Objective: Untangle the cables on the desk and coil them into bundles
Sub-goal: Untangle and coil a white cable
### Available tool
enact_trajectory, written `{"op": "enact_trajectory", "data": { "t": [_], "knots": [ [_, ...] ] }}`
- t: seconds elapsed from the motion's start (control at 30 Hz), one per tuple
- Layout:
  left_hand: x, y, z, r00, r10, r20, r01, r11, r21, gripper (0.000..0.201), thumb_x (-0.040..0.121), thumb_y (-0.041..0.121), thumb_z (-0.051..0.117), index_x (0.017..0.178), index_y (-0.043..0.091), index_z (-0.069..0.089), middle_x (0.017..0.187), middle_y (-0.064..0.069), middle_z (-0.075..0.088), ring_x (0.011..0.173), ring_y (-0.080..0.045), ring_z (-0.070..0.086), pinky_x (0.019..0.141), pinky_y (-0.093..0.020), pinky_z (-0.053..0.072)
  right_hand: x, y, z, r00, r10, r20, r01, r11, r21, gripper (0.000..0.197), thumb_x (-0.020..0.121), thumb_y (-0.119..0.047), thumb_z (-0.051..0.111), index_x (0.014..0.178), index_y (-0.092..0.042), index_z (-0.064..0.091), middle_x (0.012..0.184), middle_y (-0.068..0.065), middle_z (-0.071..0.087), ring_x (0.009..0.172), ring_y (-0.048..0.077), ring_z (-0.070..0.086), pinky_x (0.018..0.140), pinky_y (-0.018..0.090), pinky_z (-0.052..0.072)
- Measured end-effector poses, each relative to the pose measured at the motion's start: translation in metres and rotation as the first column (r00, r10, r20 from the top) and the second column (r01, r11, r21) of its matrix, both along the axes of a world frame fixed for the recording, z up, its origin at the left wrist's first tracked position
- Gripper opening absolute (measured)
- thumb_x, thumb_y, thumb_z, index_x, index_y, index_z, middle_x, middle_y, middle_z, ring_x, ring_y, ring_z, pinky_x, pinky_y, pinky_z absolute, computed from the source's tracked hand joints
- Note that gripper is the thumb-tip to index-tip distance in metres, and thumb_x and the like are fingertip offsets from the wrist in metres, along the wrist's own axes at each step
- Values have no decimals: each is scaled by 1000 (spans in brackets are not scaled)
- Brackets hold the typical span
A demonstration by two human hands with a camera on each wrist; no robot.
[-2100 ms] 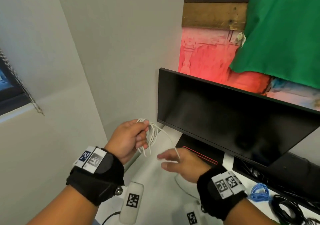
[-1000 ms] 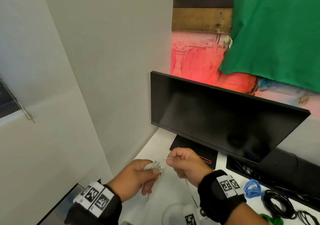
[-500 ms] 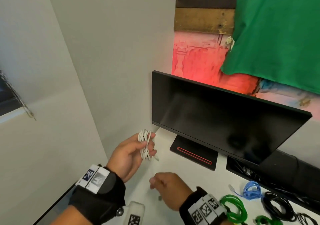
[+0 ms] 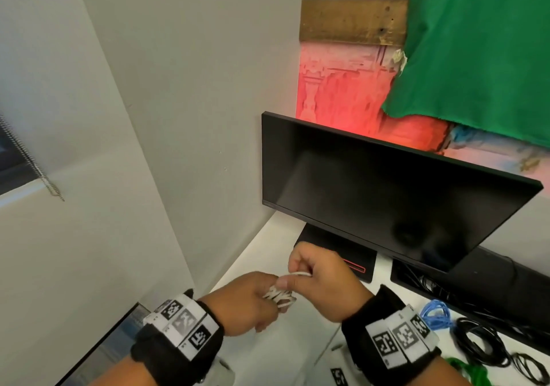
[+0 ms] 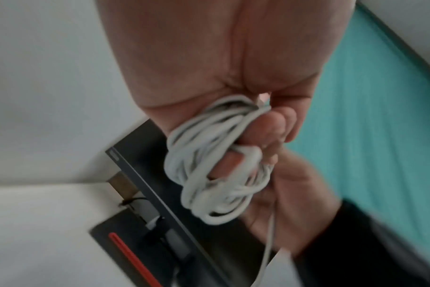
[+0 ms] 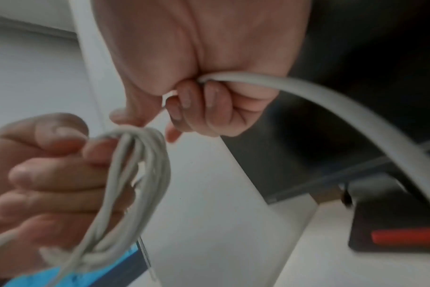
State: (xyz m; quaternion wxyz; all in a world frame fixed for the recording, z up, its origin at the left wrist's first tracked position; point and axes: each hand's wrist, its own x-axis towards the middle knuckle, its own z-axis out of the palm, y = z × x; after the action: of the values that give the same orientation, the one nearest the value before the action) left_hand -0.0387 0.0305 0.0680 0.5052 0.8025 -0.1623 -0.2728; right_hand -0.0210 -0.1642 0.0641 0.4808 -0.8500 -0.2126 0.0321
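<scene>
A thin white cable is coiled into a small bundle. My left hand grips that bundle above the white desk, fingers curled through its loops. My right hand is right beside it, fingers curled round the cable's loose end, which arcs away from the fist. The bundle hangs from the left hand's fingers just below the right fist. Both hands are close together in front of the monitor's stand.
A black monitor stands behind the hands. On the desk to the right lie a blue coiled cable, black coiled cables and a green one. A wall closes the left side.
The left hand has come down with the bundle toward the desk. The right hand has risen from the desk, met it and taken the cable's loose end.
</scene>
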Motion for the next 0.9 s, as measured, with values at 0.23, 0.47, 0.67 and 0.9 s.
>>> {"op": "enact_trajectory", "data": {
  "t": [0.23, 0.47, 0.67, 0.9],
  "knots": [
    [7, -10, 7, 973, 115, -199, -194, 876, -441, 20, 53, 14, 60, 68, 2, 65, 44, -10, 47, 38, -20, 41, 51, -27, 45, -2, 10, -11, 972, 19, -233, 26, 982, 187, 61, 91, -65, 49, 70, -11, 67, 68, 5, 64, 63, 19, 58, 72, 42, 50],
    [8, -3, -3, 967, 179, 180, -138, 965, -221, 10, 89, 29, 58, 94, 27, 66, 72, 1, 65, 68, -12, 60, 67, -24, 47, 5, 1, -11, 953, -32, -303, 123, 950, 286, 55, 96, -55, 53, 68, -9, 66, 58, 7, 61, 49, 23, 53, 52, 30, 45],
    [1, 12, 11, 981, 147, 123, -122, 974, -190, 14, 90, 33, 52, 82, 29, 63, 67, 7, 51, 58, -10, 46, 58, -24, 39, 21, -30, -14, 971, -26, -236, 93, 956, 278, 6, 88, -25, 70, 82, -25, 71, 70, -3, 65, 62, 13, 58, 60, 25, 49],
    [1, -8, 15, 887, 233, 398, -216, 972, -88, 12, 100, 25, 48, 97, 25, 59, 85, 4, 60, 71, -4, 55, 70, -23, 48, 6, 12, -24, 927, 115, -357, 59, 896, 441, 13, 86, -22, 72, 91, -11, 77, 86, 11, 71, 79, 24, 66, 75, 39, 56]
  ]
}}
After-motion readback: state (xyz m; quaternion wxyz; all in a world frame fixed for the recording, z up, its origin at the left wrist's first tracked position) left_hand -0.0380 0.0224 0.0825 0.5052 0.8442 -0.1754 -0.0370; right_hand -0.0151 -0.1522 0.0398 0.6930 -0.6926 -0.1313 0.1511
